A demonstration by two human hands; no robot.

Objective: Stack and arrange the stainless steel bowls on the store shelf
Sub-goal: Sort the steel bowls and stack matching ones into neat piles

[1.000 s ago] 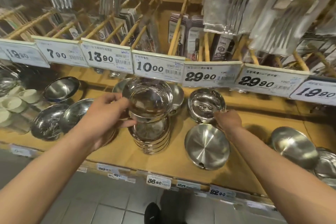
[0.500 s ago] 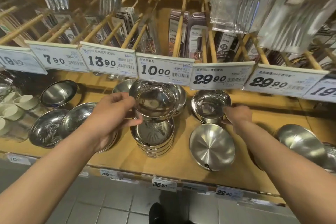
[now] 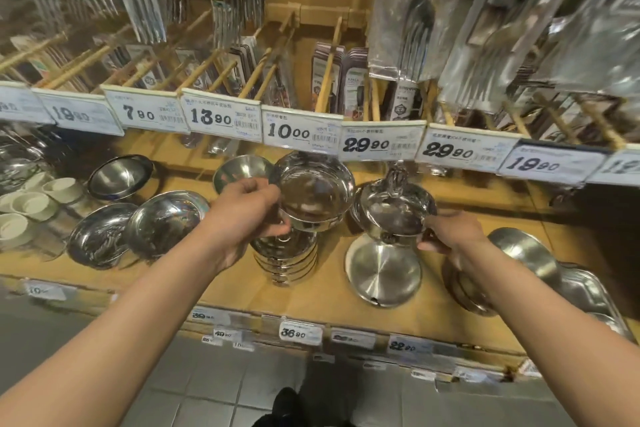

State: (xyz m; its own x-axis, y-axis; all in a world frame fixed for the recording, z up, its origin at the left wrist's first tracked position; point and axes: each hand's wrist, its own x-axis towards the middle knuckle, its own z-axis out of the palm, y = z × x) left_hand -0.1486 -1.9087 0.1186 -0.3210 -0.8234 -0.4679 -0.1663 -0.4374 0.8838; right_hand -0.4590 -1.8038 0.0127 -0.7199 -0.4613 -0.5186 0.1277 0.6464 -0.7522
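My left hand grips a shiny steel bowl by its left rim and holds it just above a stack of bowls on the wooden shelf. My right hand grips a second steel bowl at its right rim, lifted above an upside-down bowl lying on the shelf. Both held bowls face up, side by side, close to each other.
More steel bowls lie at the left and the far right. White ceramic cups sit at the left end. Price tags and hanging cutlery packs overhang the shelf. Tiled floor lies below.
My right hand has picked the second bowl up off the shelf and raised it over the upside-down bowl. My left hand keeps its bowl above the stack.
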